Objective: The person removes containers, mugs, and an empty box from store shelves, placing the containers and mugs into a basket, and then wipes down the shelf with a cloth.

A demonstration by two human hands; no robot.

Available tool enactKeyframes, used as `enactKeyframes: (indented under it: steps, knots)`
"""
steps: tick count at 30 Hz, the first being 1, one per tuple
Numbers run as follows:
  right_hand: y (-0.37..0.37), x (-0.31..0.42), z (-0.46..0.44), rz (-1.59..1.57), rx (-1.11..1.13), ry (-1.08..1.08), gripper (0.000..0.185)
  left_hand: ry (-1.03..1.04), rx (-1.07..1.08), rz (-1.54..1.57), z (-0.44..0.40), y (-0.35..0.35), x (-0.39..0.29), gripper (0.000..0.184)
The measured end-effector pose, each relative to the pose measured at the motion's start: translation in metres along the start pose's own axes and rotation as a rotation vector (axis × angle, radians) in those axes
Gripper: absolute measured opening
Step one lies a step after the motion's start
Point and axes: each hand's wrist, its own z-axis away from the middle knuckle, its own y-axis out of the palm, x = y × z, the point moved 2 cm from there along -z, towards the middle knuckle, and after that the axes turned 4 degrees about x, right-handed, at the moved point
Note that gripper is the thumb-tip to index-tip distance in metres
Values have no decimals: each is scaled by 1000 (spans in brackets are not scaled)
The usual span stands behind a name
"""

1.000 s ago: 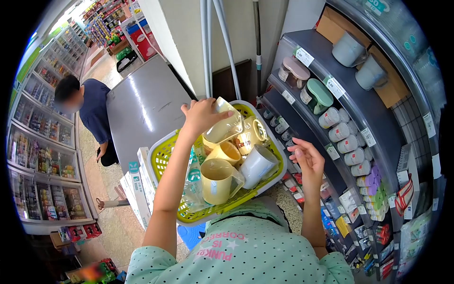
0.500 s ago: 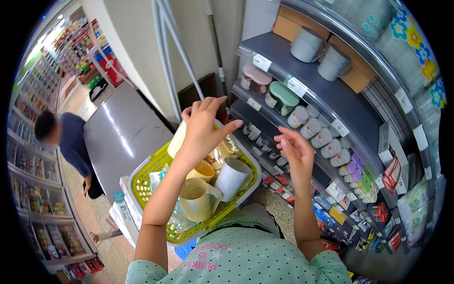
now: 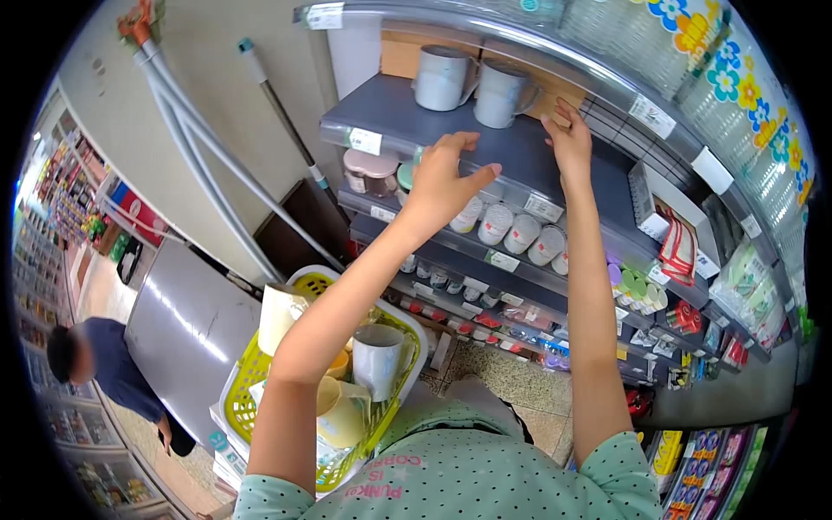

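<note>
Two grey mugs stand on the dark upper shelf: a left mug [image 3: 442,80] and a right mug [image 3: 501,94]. My right hand [image 3: 570,143] is raised beside the right mug's handle, fingers apart and slightly curled, holding nothing. In front of the shelf edge, below the mugs, my left hand [image 3: 446,186] hangs with thumb and fingers spread, also bare. Under my left forearm sits a yellow-green basket [image 3: 238,403]. It holds a grey-blue mug [image 3: 377,360], a yellow mug [image 3: 341,412] and a cream mug [image 3: 282,316], with other pieces partly hidden by my arm.
Lidded jars [image 3: 496,225] line the shelf below. A white box [image 3: 646,204] with red-trimmed items is at right on the mug shelf. Grey poles [image 3: 204,147] lean on the wall at left. A person [image 3: 113,373] stands beyond a metal counter [image 3: 182,321].
Both hands have moved from over and beside the basket up to the mug shelf. The view has swung right, so the basket sits lower left. The shelf mugs stay in place.
</note>
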Motion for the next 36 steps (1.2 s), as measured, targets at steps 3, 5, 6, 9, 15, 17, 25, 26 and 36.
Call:
enactKeyframes:
  steps: [3, 5, 6, 9, 15, 17, 25, 26, 36]
  knots:
    - [5, -27, -43, -155, 57, 131, 52, 29, 16, 38, -13, 21, 4, 59]
    - [5, -35, -59, -230, 122, 180, 52, 53, -1, 38, -20, 30, 6, 60]
    - [6, -34, -64, -237, 173, 201, 52, 21, 19, 53, -24, 32, 7, 59]
    - [10, -50, -87, -211, 274, 248, 51, -8, 12, 80, -31, 36, 9, 57]
    - [15, -52, -93, -153, 276, 190, 48, -33, 10, 69, -39, 32, 14, 56]
    - [15, -49, -87, -131, 251, 125, 46, -36, 7, 79, -41, 31, 13, 56]
    - [17, -14, -44, 236, -16, -147, 37, -9, -6, 71, -43, 34, 10, 53]
    - [18, -10, -40, 251, -28, -138, 37, -10, -5, 72, -43, 35, 9, 53]
    - [10, 42, 13, 208, -44, -275, 21, 73, -106, -88, -18, 9, -8, 58]
